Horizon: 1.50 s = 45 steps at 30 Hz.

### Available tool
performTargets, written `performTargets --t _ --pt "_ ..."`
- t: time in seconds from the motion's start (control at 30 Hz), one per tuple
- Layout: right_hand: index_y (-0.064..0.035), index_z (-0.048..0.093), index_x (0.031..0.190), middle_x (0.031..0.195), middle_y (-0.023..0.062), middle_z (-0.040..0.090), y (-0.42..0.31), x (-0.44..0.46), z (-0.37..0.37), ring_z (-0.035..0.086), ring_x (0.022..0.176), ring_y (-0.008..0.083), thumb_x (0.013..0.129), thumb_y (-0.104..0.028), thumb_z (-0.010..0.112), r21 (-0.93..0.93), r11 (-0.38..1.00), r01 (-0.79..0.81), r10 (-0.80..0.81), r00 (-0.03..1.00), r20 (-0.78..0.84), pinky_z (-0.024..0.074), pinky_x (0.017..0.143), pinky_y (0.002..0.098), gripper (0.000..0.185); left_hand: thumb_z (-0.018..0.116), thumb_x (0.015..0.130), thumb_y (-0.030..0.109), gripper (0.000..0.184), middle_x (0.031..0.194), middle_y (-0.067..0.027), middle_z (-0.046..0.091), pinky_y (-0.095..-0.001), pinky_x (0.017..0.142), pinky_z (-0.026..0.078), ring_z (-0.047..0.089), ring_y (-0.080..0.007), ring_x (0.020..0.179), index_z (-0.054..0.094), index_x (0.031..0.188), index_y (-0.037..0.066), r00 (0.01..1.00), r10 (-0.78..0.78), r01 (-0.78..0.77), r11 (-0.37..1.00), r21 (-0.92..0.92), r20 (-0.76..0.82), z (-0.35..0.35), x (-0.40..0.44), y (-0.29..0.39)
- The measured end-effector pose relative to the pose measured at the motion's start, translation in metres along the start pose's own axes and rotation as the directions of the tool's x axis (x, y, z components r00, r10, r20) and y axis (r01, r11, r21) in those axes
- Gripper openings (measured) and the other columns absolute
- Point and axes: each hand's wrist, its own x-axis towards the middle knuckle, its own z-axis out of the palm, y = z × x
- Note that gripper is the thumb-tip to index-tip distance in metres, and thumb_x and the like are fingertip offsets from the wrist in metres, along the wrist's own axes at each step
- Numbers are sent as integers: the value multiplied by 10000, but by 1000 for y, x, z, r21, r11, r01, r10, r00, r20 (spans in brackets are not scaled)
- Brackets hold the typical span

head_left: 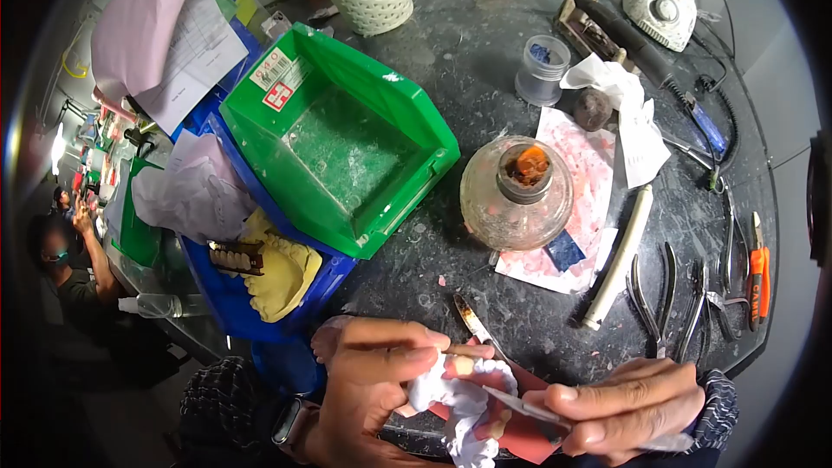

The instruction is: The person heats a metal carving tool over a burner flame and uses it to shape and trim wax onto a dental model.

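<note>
My left hand (364, 390) is closed around a white plaster dental cast (464, 400) with pink and yellowish patches on it. In my right hand (633, 407) is a thin grey pointed blade (516, 403), its tip at the cast's edge. A reddish-pink sheet (530, 440), probably wax, lies beneath the blade and cast. Just beyond the cast rests a stained wax knife (471, 319) on the dark bench, its far end hidden. The palm side of my right hand is out of sight.
A glass spirit lamp (511, 208) shows an orange glow at its neck. Left are a green bin (390, 91) and a blue tray (234, 312) with a yellow cast (290, 273). Pliers (659, 303) and orange-handled cutters (759, 282) lie right. Another person (65, 264) sits far left.
</note>
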Motion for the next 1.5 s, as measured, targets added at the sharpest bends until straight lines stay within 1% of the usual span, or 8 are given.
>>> performTargets --t 0.07,0.13,0.37,0.57,0.73,1.03,1.3,1.5 --pt "6 557 1060 1044 253 540 6 -4 6 628 738 241 702 33 625 -39 996 75 -75 997 22 538 629 328 365 650 722 139 417 891 -156 375 -411 563 562 596 -316 699 321 941 9 961 -117 119 993 -9 -251 14 -2 7" --pt "47 566 995 1015 268 547 7 -3 11 577 918 340 679 82 621 -25 994 109 -108 994 15 513 701 388 323 551 783 124 271 848 -130 379 -396 519 567 588 -266 649 329 902 24 966 -19 53 991 124 -260 12 0 0" --pt "85 551 906 947 265 568 4 3 10 568 918 374 661 78 632 -125 988 92 -81 992 92 509 719 402 258 570 770 83 258 817 -99 381 -370 488 567 586 -246 562 341 881 35 971 54 -13 984 175 -232 6 -2 -10" --pt "95 570 877 909 266 577 10 5 15 582 896 351 684 49 618 -177 973 149 -137 987 80 509 732 395 204 593 752 71 288 818 -104 384 -359 476 559 593 -246 557 340 885 39 927 -13 63 991 122 -374 24 -3 -2" --pt "106 578 825 862 261 590 13 6 21 606 837 332 691 44 616 -213 960 180 -181 983 17 517 713 374 153 567 773 89 261 818 -106 385 -356 482 557 596 -249 560 338 888 40 971 118 -65 968 240 -210 24 4 -3" --pt "99 585 803 809 240 607 10 5 27 625 786 308 683 27 626 -350 923 159 -179 983 -26 534 669 348 145 524 793 66 200 812 -99 395 -375 509 567 582 -214 595 342 870 38 895 -107 155 985 77 -433 18 -10 -6" --pt "88 579 802 797 220 611 10 4 29 627 779 306 670 54 630 -375 917 133 -158 987 -36 537 660 347 146 561 777 87 240 785 -84 387 -361 514 567 525 -162 549 340 859 40 936 140 -45 958 284 -323 24 -1 -11" --pt "82 571 766 758 199 608 12 3 33 626 774 306 676 62 635 -363 924 119 -166 981 -100 550 635 335 113 596 763 103 287 767 -80 372 -323 476 560 588 -214 569 333 855 32 958 199 -106 914 391 -206 15 -2 -14"
